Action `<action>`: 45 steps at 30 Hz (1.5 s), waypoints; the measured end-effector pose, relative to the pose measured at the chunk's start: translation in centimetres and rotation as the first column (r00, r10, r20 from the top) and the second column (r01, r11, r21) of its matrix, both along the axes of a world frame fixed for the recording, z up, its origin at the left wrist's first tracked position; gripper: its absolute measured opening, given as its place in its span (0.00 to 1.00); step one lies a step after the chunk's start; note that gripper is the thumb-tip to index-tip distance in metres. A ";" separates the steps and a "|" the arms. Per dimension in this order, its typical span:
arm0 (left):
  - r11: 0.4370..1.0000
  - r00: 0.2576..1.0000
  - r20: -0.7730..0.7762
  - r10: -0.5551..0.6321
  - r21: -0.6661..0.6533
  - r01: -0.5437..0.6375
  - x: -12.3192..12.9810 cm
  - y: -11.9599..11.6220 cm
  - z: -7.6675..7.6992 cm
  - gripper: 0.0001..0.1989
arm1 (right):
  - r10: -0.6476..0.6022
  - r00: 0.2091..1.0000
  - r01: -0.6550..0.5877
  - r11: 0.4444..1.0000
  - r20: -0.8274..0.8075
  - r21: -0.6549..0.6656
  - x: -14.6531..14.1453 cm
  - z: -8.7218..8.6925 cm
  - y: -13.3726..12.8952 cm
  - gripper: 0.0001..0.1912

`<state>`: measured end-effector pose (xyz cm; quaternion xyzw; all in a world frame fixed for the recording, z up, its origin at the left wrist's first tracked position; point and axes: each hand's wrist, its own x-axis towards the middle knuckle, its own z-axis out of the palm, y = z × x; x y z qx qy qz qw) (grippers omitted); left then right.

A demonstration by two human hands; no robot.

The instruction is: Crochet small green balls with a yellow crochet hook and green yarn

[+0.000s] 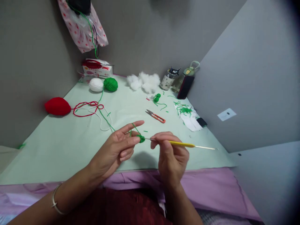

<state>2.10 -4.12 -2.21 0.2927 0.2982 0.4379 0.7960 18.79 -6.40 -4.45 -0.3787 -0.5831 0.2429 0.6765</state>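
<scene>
Green piece [142, 139] pinched in left hand [116, 145], yellow hook [182, 144] gripped in right hand [172, 156], and slack yarn [109, 122], I reckon, could slip off.

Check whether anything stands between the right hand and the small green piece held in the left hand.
Nothing visible blocks the way: only the yellow-handled hook, held in the right hand, spans the gap to the green piece pinched in the left hand. The orange snips lie beyond, off that line.
</scene>
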 end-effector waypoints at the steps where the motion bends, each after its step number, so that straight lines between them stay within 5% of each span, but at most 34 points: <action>1: 0.999 1.000 -0.014 0.006 0.033 -0.005 0.0 -0.1 0.0 0.25 | 0.033 0.999 -0.034 0.999 -0.019 -0.016 -0.1 0.1 0.1 0.10; 3: 0.995 0.998 -0.050 0.026 0.098 -0.021 0.3 -0.4 -0.2 0.26 | 0.052 0.998 -0.052 0.999 0.043 -0.016 -0.3 0.0 0.2 0.10; 6: 0.985 0.990 -0.082 0.111 0.144 -0.098 0.8 -0.7 -0.5 0.25 | -0.077 0.963 0.055 0.994 0.257 0.089 -0.5 -0.6 -0.2 0.14; 10: 1.000 1.000 -0.005 0.023 0.013 -0.023 0.8 -0.4 -0.5 0.23 | -0.243 0.863 0.132 0.955 0.443 0.266 -0.3 -1.0 -0.7 0.19; 13: 0.997 0.997 0.067 -0.033 -0.070 0.038 0.5 0.2 -0.2 0.18 | -0.136 0.975 0.117 0.987 0.178 0.113 0.0 -0.5 -0.3 0.13; 16: 1.000 0.999 0.024 0.028 0.012 -0.029 0.4 0.3 -0.1 0.17 | 0.017 0.997 -0.020 0.999 -0.073 -0.043 0.0 0.0 0.2 0.10; 20: 0.981 0.989 -0.128 0.073 0.188 -0.048 0.5 -0.3 -0.6 0.18 | 0.097 0.991 -0.109 0.985 -0.091 -0.134 -0.2 -0.2 0.5 0.08; 27: 0.971 0.980 -0.186 0.073 0.240 -0.027 -0.2 -0.2 -1.1 0.18 | 0.172 0.935 -0.236 0.955 -0.310 -0.180 0.2 -0.3 0.6 0.10; 30: 0.960 0.969 -0.224 0.106 0.278 -0.041 -0.3 -0.3 -1.0 0.18 | 0.121 0.981 -0.144 0.979 -0.153 -0.147 0.2 0.0 0.1 0.11; 33: 0.938 0.934 -0.304 0.186 0.339 -0.077 -0.1 -0.6 -0.9 0.18 | -0.005 0.986 0.005 1.000 0.168 0.004 0.2 -0.1 -0.6 0.12; 36: 0.935 0.929 -0.289 0.231 0.331 -0.129 0.4 -0.9 -0.8 0.21 | -0.193 0.859 0.077 0.965 0.475 0.251 0.0 -0.8 -1.1 0.16; 38: 0.970 0.970 -0.191 0.148 0.219 -0.104 0.6 -0.8 -0.9 0.26 | -0.307 0.771 0.117 0.929 0.557 0.351 -0.1 -1.2 -1.1 0.18; 41: 1.000 1.000 -0.020 -0.017 0.013 0.018 0.5 -0.4 -0.9 0.26 | -0.236 0.868 0.135 0.959 0.437 0.251 -0.1 -1.2 -0.8 0.17; 43: 0.999 0.999 0.029 -0.026 -0.032 0.027 0.2 -0.1 -0.8 0.23 | -0.103 0.977 0.087 0.992 0.188 0.092 0.1 -0.7 -0.4 0.14; 45: 1.000 1.000 0.022 0.013 0.001 -0.013 0.1 0.0 -0.6 0.23 | 0.000 1.000 0.000 1.000 -0.007 -0.004 0.1 -0.1 -0.1 0.12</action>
